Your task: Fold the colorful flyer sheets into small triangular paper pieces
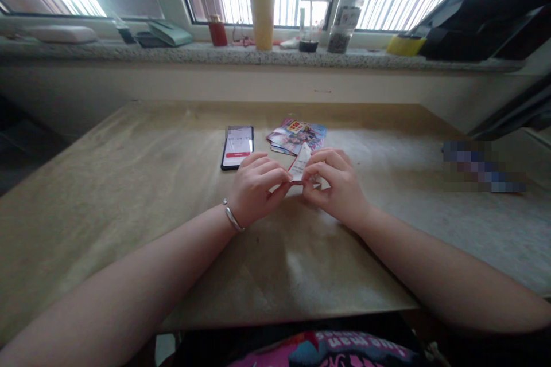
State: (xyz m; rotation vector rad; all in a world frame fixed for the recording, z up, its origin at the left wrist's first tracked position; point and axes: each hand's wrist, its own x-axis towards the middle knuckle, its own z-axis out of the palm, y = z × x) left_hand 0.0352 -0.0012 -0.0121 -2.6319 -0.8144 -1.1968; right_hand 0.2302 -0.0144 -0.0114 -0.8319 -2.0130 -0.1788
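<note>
Between my two hands is a small piece of folded paper (300, 164), white with printed text and a red edge, its pointed tip facing away from me. My left hand (259, 186), with a silver bracelet at the wrist, pinches its left lower edge. My right hand (333, 183) pinches the right side with thumb and forefinger. The fingers hide part of the folds. Just behind the paper lies a stack of colourful printed sheets (297, 135). A phone (238, 148) showing a timer-like screen lies flat beyond my left hand.
The tan table (142, 195) reaches back to a wall under a stone windowsill (172, 56). On the sill stand a tall yellowish cylinder (263, 6), a red jar (217, 31), clear containers (344, 26) and a black bag (482, 17). A blurred-out flat item (482, 167) lies at the right.
</note>
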